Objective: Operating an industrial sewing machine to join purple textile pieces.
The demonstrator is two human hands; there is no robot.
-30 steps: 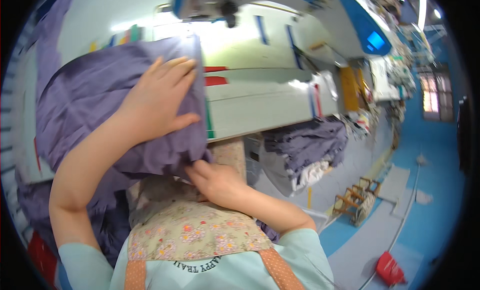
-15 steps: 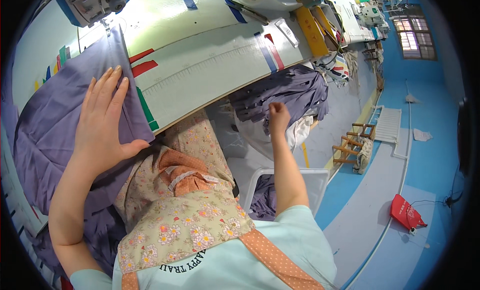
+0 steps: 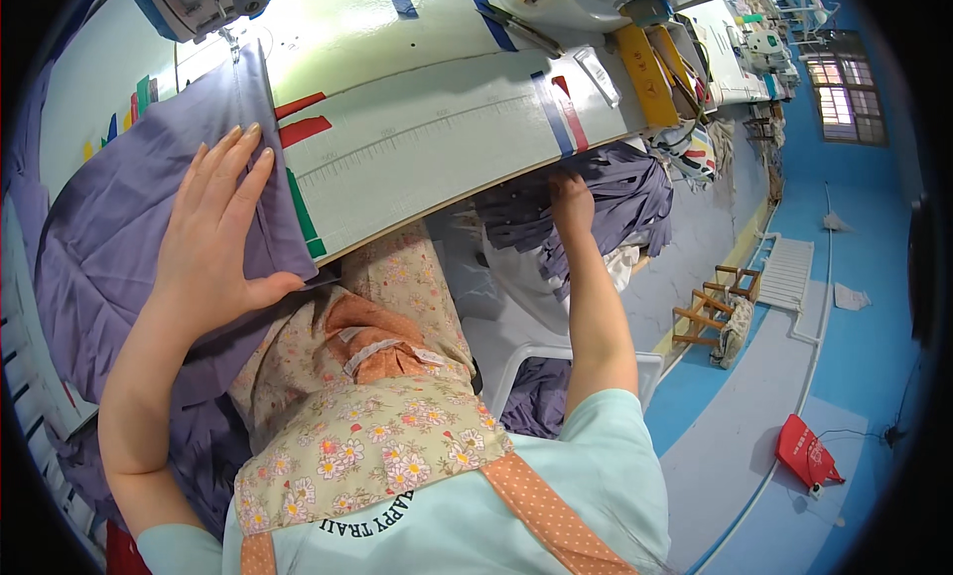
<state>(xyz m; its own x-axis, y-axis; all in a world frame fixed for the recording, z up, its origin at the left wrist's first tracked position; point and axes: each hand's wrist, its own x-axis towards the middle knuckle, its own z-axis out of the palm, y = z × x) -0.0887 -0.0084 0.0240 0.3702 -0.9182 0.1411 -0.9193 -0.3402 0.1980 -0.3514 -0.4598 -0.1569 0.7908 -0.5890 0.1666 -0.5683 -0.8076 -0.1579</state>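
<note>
My left hand (image 3: 213,232) lies flat with fingers stretched and thumb out on a large purple fabric piece (image 3: 109,237). The cloth spreads over the table's left part, its far corner under the needle of a sewing machine (image 3: 204,4). A straight folded edge runs along its right side. Over to the right, my right hand (image 3: 573,210) is at a bundle of purple fabric strips (image 3: 630,193) beside the table edge. Its fingers are curled down and pinch a strip there; the fingertips are partly hidden.
The pale sewing table (image 3: 397,168) carries a printed ruler scale and coloured tape. Toward its right end are a yellow box (image 3: 645,78) and tweezers (image 3: 521,29). A white plastic bin (image 3: 506,361) with purple cloth stands by my right side. Wooden stools (image 3: 715,317) are farther right.
My right hand has moved forward onto the strip bundle and closed there. My left hand stays flat on the cloth. The whole view has shifted slightly.
</note>
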